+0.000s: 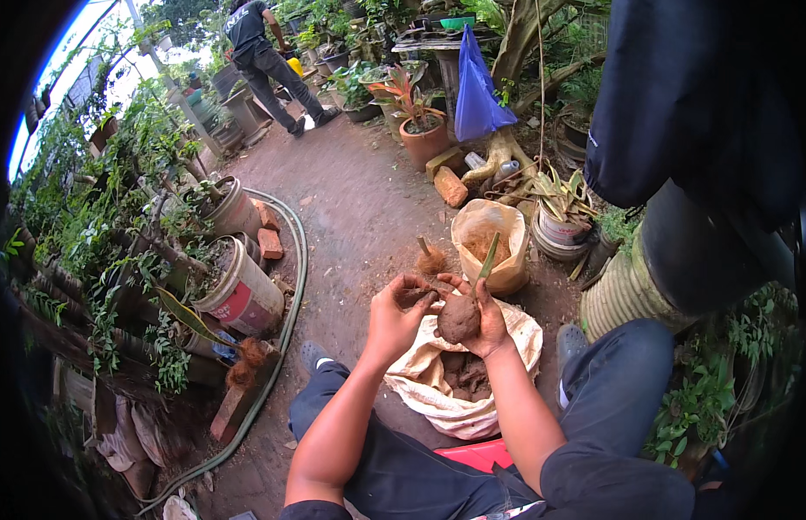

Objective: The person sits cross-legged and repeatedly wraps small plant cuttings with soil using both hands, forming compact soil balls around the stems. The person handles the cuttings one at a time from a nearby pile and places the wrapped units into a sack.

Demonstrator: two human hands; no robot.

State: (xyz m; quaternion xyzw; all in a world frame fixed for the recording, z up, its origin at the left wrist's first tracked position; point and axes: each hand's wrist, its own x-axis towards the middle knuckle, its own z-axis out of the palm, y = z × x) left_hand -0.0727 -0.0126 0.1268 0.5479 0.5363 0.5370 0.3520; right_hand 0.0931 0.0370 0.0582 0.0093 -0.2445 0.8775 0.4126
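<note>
My right hand (490,322) holds a round ball of wet soil (459,318) from its side, with a green pointed leaf (488,257) standing up out of it. Close to the ball's left side, my left hand (406,305) pinches a small dark lump of soil between thumb and fingers. Below both hands lies an open woven sack (435,416) with dark moist soil (471,377) inside. Just beyond them stands a pale bag (510,276) of brown coconut fibre (484,244). A fibre-wrapped plant ball (431,260) with a short stub rests on the ground beside that bag.
A green garden hose (302,260) curves along the left, past potted plants and bricks (270,244). Another fibre-wrapped leaf cutting (247,361) sits at left. A potted snake plant (562,224) and a ribbed container (627,292) stand at right. Another person (263,62) stands far back.
</note>
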